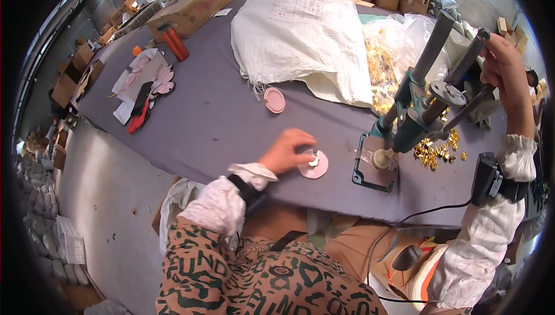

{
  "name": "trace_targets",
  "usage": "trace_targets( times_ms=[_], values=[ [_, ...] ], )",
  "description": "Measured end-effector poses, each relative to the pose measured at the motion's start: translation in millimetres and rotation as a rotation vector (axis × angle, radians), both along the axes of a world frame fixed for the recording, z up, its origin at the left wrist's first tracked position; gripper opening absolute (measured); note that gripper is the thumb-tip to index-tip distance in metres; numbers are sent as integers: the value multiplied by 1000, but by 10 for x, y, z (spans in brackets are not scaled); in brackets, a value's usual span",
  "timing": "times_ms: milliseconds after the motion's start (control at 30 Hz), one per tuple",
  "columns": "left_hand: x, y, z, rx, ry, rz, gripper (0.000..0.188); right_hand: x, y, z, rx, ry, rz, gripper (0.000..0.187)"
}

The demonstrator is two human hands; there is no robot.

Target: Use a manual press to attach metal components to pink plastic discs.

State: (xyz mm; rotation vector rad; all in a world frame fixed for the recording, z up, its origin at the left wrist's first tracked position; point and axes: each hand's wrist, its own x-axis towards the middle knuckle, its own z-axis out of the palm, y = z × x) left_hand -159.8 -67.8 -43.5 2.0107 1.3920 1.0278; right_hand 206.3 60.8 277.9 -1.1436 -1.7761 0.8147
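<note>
My left hand (287,150) is slightly blurred and hovers low over the table. Its thumb and fingers curve apart, with the thumb at a pink round piece (313,171) that has a small gold-coloured bit (314,161) on it. My right hand (504,55) is raised at the upper right, fingers closed round the end of the lever (471,108) of a green hand press (413,127), beside its spring. Under the press head, a pale round die (381,158) sits on the base frame. Another pink round piece (275,100) lies farther back.
Gold metal pieces (430,154) are scattered right of the press. A white woven sack (300,40) and a clear bag of gold pieces (381,63) stand behind. Left are an orange bottle (173,42), pink scraps and a red-black tool (139,112). A black cable (428,211) crosses the front edge.
</note>
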Motion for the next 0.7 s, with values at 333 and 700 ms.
trace_targets(
  times_ms=[333,700],
  values=[
    [-419,774,335,430,333,403,11,-93,-16,-8,-10,58,-1,32],
    [1406,565,216,-174,-271,-149,29,-269,301,90,-118,52,-178,27]
  ],
)
